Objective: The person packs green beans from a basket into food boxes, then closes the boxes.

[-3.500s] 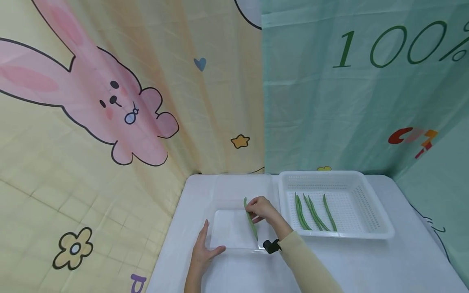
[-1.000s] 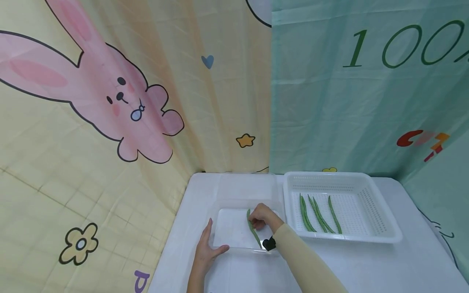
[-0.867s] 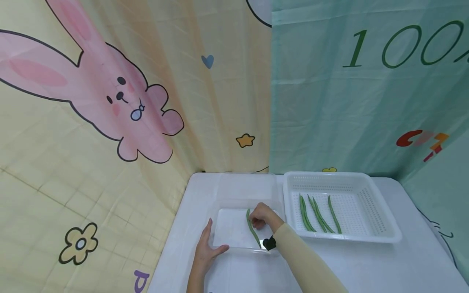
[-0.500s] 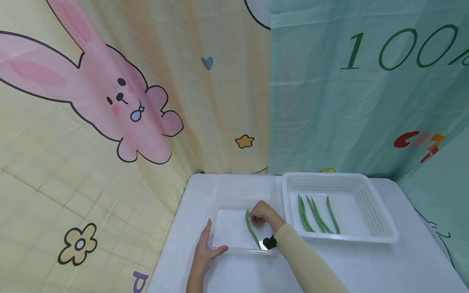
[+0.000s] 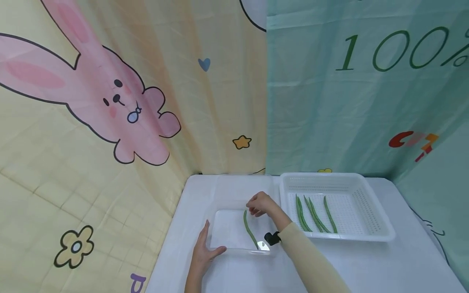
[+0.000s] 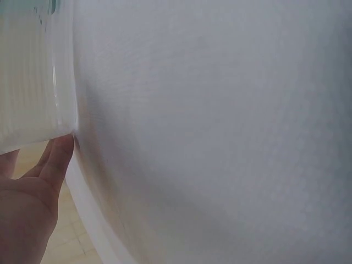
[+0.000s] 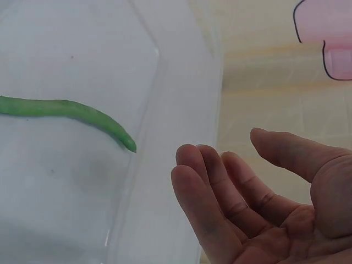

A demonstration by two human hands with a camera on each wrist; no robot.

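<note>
One green bean (image 5: 250, 232) lies lengthwise in a clear plastic container (image 5: 229, 230), near its right side. Above the container's back right part is my right hand (image 5: 261, 204), its fingers relaxed and holding nothing. The right wrist view shows that hand (image 7: 242, 209) with thumb and fingers apart, and the bean (image 7: 66, 109) lying away from the fingertips. My left hand (image 5: 203, 248) rests at the container's front left corner, thumb stretched along the front and fingers straight along the left side. In the left wrist view, fingertips (image 6: 65, 144) touch the container's wall (image 6: 36, 82).
A white perforated basket (image 5: 366, 219) stands to the right of the container, with several green beans (image 5: 315, 215) lying in it. Both stand on a white table (image 5: 359, 264). Printed curtains (image 5: 220, 101) hang close behind and beside the table.
My right hand first lowered the green bean into the container, then let go and rose back off it. The bean now lies by itself. My left hand has stayed at the corner.
</note>
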